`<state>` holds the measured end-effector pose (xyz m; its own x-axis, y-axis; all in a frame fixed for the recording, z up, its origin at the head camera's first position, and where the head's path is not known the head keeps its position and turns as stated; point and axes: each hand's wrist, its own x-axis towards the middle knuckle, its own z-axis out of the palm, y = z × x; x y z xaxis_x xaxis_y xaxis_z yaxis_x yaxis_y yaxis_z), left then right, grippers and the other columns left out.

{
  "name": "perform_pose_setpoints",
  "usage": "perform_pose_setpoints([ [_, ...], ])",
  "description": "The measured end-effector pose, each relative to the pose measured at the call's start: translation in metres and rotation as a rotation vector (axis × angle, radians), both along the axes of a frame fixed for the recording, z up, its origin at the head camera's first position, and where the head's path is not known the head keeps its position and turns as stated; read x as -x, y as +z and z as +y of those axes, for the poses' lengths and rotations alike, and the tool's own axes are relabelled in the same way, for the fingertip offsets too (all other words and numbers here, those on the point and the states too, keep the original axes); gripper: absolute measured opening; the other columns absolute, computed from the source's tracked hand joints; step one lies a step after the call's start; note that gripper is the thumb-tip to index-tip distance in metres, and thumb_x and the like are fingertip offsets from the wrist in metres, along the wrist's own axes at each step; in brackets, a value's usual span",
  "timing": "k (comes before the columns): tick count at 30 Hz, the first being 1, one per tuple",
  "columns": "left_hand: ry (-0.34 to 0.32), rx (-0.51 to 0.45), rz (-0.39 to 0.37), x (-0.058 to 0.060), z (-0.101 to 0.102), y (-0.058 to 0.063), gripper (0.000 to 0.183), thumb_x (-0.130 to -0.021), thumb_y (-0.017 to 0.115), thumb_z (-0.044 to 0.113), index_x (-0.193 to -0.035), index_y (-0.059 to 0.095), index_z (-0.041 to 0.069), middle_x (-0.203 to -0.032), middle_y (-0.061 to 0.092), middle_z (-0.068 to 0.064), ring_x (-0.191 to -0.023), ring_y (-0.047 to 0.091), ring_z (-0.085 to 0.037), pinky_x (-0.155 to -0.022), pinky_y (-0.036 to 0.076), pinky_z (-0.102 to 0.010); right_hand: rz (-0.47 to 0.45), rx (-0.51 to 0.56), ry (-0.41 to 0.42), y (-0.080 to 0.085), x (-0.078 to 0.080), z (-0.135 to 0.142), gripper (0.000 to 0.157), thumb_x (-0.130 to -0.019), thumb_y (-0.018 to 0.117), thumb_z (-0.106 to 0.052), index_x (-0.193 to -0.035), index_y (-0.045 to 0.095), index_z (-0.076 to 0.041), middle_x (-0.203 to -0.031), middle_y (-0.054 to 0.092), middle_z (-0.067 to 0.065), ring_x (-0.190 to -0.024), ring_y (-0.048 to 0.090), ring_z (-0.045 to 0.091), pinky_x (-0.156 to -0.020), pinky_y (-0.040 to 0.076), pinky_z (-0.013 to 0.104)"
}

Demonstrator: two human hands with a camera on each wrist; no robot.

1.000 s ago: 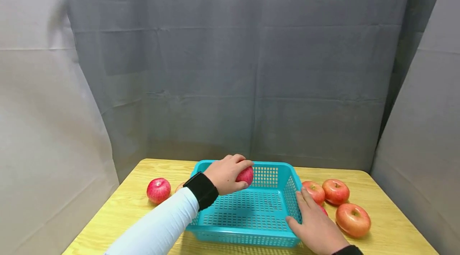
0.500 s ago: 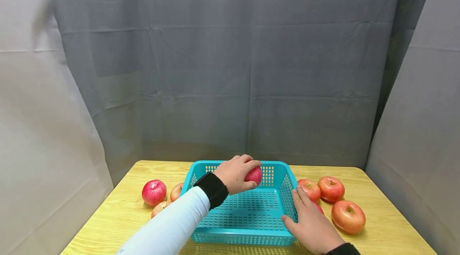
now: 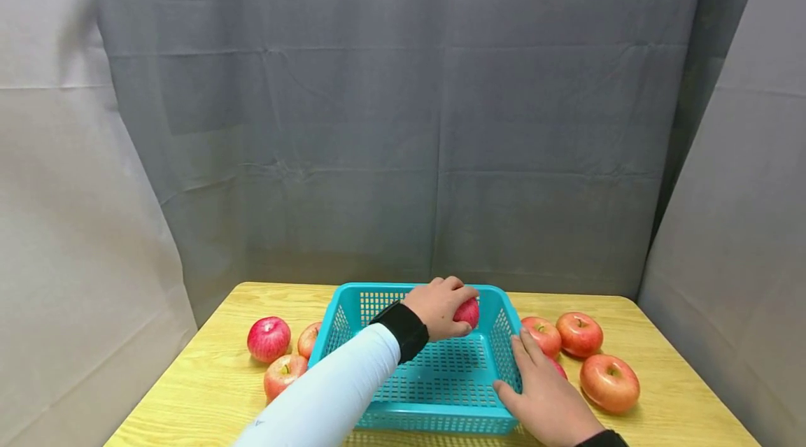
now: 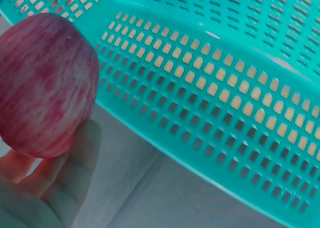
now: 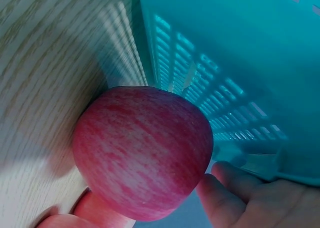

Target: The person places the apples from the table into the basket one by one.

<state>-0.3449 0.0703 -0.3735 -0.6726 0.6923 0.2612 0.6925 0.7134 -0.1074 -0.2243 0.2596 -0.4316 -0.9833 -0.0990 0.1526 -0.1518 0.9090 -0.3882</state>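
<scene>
My left hand (image 3: 437,307) grips a red apple (image 3: 468,313), holding it over the right part of a turquoise plastic basket (image 3: 434,419). In the left wrist view the streaked apple (image 4: 50,82) rests against the fingers, with the perforated basket wall behind it. My right hand (image 3: 549,394) lies at the basket's right rim, fingers straight and thumb spread toward the inside. Just under this hand, a pinkish-red apple (image 5: 142,153) sits on the table beside the basket's outer wall, its top close to the fingertips.
Left of the basket lie a red apple (image 3: 269,339) and two paler ones, partly hidden by basket and sleeve. Several apples, such as this large one (image 3: 609,382), lie to the right. All stand on a wooden table (image 3: 189,380), with grey cloth (image 3: 403,118) behind.
My left hand has carried the red apple rightward across the basket. The right hand stays at the right rim. The view has shifted slightly, and more of the left-hand apples shows.
</scene>
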Motion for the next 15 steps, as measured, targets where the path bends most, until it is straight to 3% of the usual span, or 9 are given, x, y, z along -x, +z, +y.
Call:
perform_pose_setpoints([
  [8,0.037,0.020,-0.022,0.005,0.027,-0.010,0.062,-0.078,0.069,0.052,-0.134,0.049,0.036,-0.122,0.053,0.007,-0.101,0.048,-0.013,-0.067,0.053,-0.025,0.019,0.013,-0.004,0.001,-0.002,0.000,0.090,-0.086,0.054,-0.062,-0.143,0.031,0.005,-0.150,0.024,0.023,-0.131,0.027,0.038,-0.099,0.035,0.062],
  [15,0.084,0.072,-0.002,0.013,0.043,-0.022,0.064,-0.077,0.069,0.055,-0.135,0.048,0.038,-0.122,0.054,0.007,-0.101,0.049,-0.013,-0.070,0.054,-0.028,-0.021,0.022,-0.010,0.000,0.000,0.000,0.093,-0.085,0.052,-0.066,-0.144,0.031,0.004,-0.151,0.022,0.021,-0.131,0.026,0.037,-0.098,0.035,0.063],
])
